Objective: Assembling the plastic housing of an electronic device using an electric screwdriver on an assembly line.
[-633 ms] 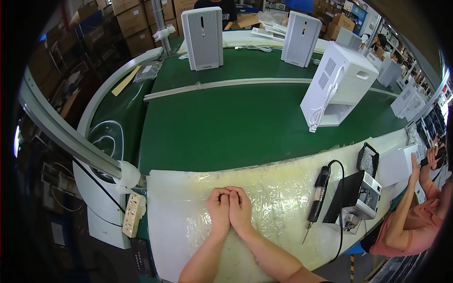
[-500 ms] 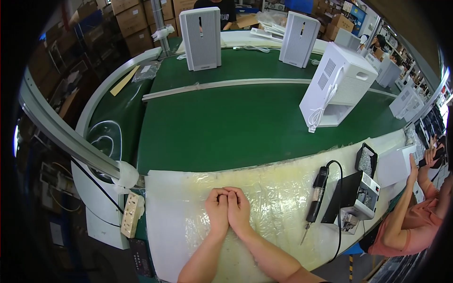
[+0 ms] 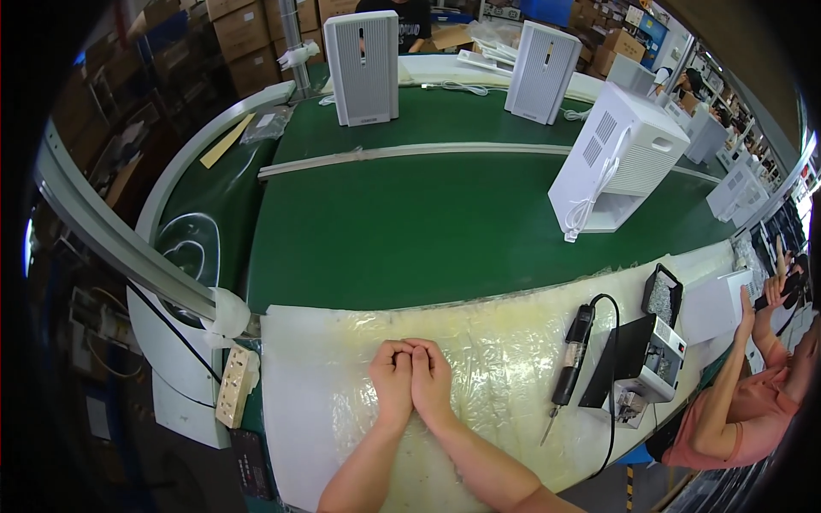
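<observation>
Near, two bare hands (image 3: 392, 385); to their right, one electric screwdriver (image 3: 572, 359), one screw feeder (image 3: 655, 385) and one black parts tray (image 3: 676, 299); near left, one power strip (image 3: 234, 395); far, two upright white slatted appliances (image 3: 363, 73); right, at least two more; rightmost, one co-worker (image 3: 740, 419) in salmon

Your bench cover (image 3: 500, 385) shows as glossy, wrinkled plastic film; the belt (image 3: 385, 231) before you looks smooth (faint sheen); cartons (image 3: 241, 43), matt cardboard.
</observation>
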